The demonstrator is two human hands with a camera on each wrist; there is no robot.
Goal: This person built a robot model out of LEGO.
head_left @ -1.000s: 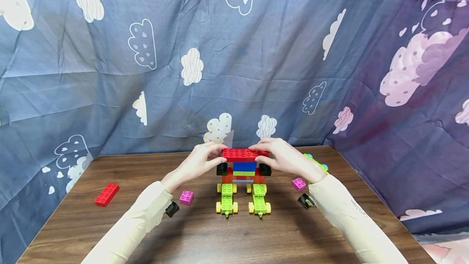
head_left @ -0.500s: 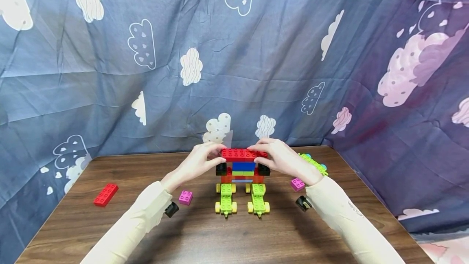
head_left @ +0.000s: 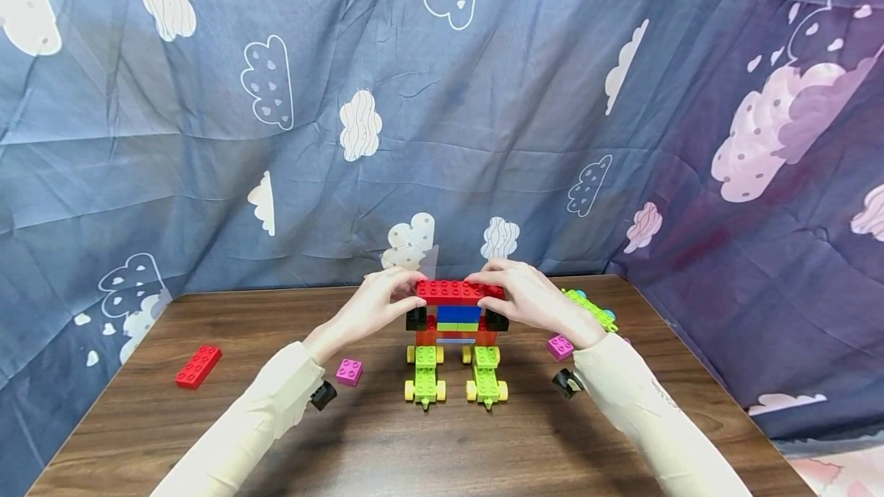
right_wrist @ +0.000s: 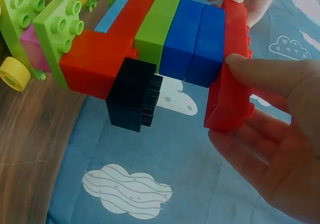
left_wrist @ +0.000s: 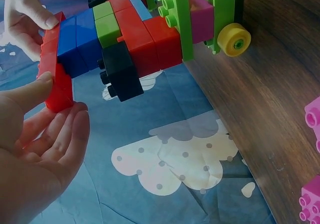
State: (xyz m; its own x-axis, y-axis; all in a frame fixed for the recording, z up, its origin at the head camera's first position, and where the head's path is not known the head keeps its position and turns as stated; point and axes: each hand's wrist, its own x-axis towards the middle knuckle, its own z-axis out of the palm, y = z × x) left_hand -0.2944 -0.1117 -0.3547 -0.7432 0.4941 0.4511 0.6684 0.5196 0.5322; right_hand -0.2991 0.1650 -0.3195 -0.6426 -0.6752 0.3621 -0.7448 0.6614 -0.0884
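A toy-brick build stands mid-table on two lime wheeled bases (head_left: 425, 386) with yellow wheels. Red bricks, lime bricks, blue bricks (head_left: 459, 314) and black bricks (head_left: 417, 318) are stacked above them. Across its top lies a row of red bricks (head_left: 442, 291), studs up, reaching past the blue ones on both sides. My left hand (head_left: 376, 299) pinches the left end of this row, thumb in front and fingers behind. At the other end my right hand (head_left: 532, 299) pinches the row the same way. The row touches the blue bricks in the right wrist view.
A red brick (head_left: 199, 366) lies far left. Magenta bricks (head_left: 349, 372) lie on both sides of the build. Black pieces (head_left: 568, 383) show beside each forearm. A lime piece with blue wheels (head_left: 592, 311) sits back right. A cloud-print cloth (head_left: 318, 198) hangs behind the table.
Both hands keep their hold on the top red row. The whole head view has shifted very slightly; the build looks unchanged.
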